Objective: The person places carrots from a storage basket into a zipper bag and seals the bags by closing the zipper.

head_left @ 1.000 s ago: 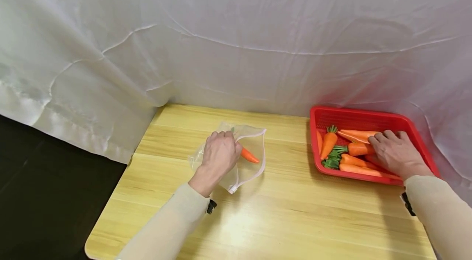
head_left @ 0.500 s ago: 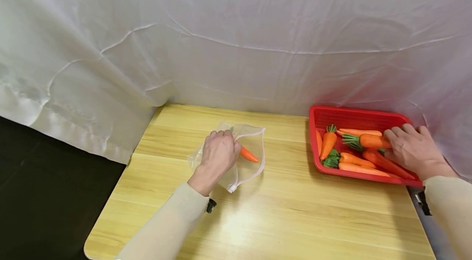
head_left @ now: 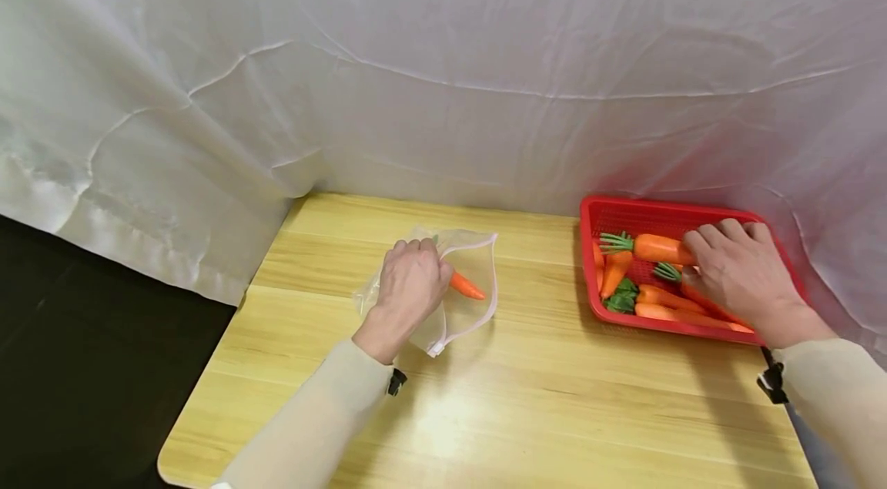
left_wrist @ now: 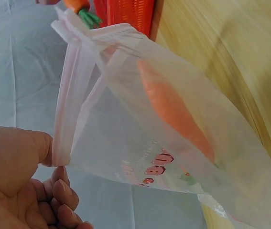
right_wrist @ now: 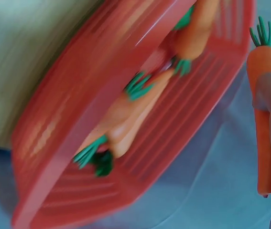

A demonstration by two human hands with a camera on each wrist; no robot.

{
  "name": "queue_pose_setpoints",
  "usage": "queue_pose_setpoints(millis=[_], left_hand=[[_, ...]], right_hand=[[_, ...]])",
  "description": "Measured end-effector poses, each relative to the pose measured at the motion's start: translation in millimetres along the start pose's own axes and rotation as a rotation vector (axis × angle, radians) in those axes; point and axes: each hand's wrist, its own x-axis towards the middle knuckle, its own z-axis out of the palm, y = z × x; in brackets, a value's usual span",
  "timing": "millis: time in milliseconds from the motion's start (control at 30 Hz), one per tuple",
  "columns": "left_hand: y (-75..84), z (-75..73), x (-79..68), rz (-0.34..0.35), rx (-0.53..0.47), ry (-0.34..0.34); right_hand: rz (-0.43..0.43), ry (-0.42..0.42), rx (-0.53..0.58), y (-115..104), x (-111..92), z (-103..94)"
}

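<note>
My left hand (head_left: 407, 281) pinches the zip edge of a clear plastic zip bag (left_wrist: 116, 148) between thumb and fingers. The bag's mouth gapes to the right, its slider (head_left: 436, 350) at the near corner. One carrot (left_wrist: 171, 105) lies inside and shows through the film. My right hand (head_left: 738, 269) grips another carrot (head_left: 658, 248) with a short green top, above the red basket (head_left: 682, 205). In the right wrist view, my thumb (right_wrist: 269, 90) lies across this carrot (right_wrist: 264, 138), clear of the basket's wall.
Several carrots (head_left: 658, 296) with green tops lie in the basket at the back right of the wooden table (head_left: 540, 412). A pale curtain (head_left: 443, 104) hangs along the back. Dark floor (head_left: 90, 373) shows beyond the left table edge.
My right hand took a carrot from the basket, shifted right with it, then came back left, raising it above the other carrots. The left hand and bag stay almost where they were.
</note>
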Motion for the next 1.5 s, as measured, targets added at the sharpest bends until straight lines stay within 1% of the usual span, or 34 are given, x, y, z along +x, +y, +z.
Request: queue_pose_setpoints(millis=[67,200,267,333,467,567,633,733,833,967,1067,1167,1300,1433,1500], left_hand=[[0.1,0.6,0.1,0.006,0.007,0.012],[0.6,1.8,0.6,0.013,0.018,0.04],[1.2,1.9,1.4,0.01,0.019,0.046],[2.3,1.4,2.5,0.003,0.013,0.042],[5.5,0.1,5.3,-0.021,-0.005,-0.002],[7.5,0.4,7.0,-0.033,-0.011,-0.024],[8.4,1.4,7.6,-0.03,-0.01,-0.013],[9.7,2.6,8.0,-0.021,-0.014,0.012],[10.8,3.1,8.8,-0.013,-0.019,0.027],[13.8,1.8,10.4,-0.017,-0.023,0.011],[17.2,0.7,10.5,-0.018,-0.028,-0.008],[20.6,0.3,9.5,-0.009,-0.034,-0.014],[24.6,-0.2,7.9,0.011,-0.04,-0.013],[27.3,-0.8,6.7,0.021,-0.044,-0.016],[28.4,-0.7,6.2,0.019,-0.046,-0.019]], right_hand=[[-0.015,0.041,0.013,-13,9,-3.4],[-0.036,0.092,0.019,-45,28,-13.1],[-0.063,0.125,0.021,-63,38,-16.7],[-0.093,0.157,0.023,-80,47,-19.9],[-0.139,0.194,0.037,-113,60,-23.7],[-0.159,0.192,0.064,-133,67,-24.8],[-0.177,0.189,0.084,-145,70,-24.0],[-0.206,0.177,0.098,-159,73,-21.6],[-0.216,0.133,0.109,-172,75,-20.3],[-0.23,0.094,0.132,-192,79,-17.4],[-0.246,0.09,0.154,-207,83,-13.1],[-0.248,0.081,0.149,-218,87,-8.6],[-0.214,0.068,0.099,-225,93,-3.5],[-0.127,0.056,0.038,-226,98,-0.7],[-0.079,0.044,0.028,-227,99,-0.6]])
